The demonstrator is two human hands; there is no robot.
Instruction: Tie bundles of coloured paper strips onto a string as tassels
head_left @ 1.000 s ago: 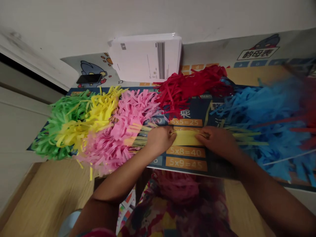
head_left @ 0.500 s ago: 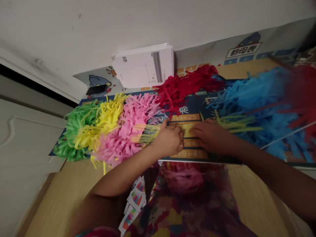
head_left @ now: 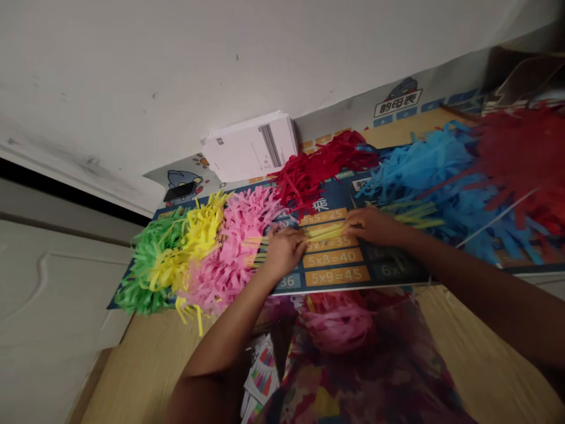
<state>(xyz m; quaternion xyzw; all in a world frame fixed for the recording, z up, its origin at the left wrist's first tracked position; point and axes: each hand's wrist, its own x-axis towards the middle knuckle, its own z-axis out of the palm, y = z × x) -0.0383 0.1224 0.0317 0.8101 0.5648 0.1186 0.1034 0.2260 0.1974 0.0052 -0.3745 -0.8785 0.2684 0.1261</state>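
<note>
A yellow fringed paper tassel stretches between my hands above the printed sheet, its middle gathered into a narrow band. My left hand is closed on the left part of that band, and fringe sticks out past it over the pink tassels. On the other side, my right hand pinches the band, with its cut strips spreading toward the blue tassels. Behind the hands lie red tassels.
Yellow tassels and green tassels lie at the left. A white boxy stack leans on the wall, near a dark phone-like object. Blurred red fringe is at the right. A pink bundle sits below the table edge.
My hands have moved farther apart, and more of the yellow band shows between them, looking narrower. The whole view has shifted slightly.
</note>
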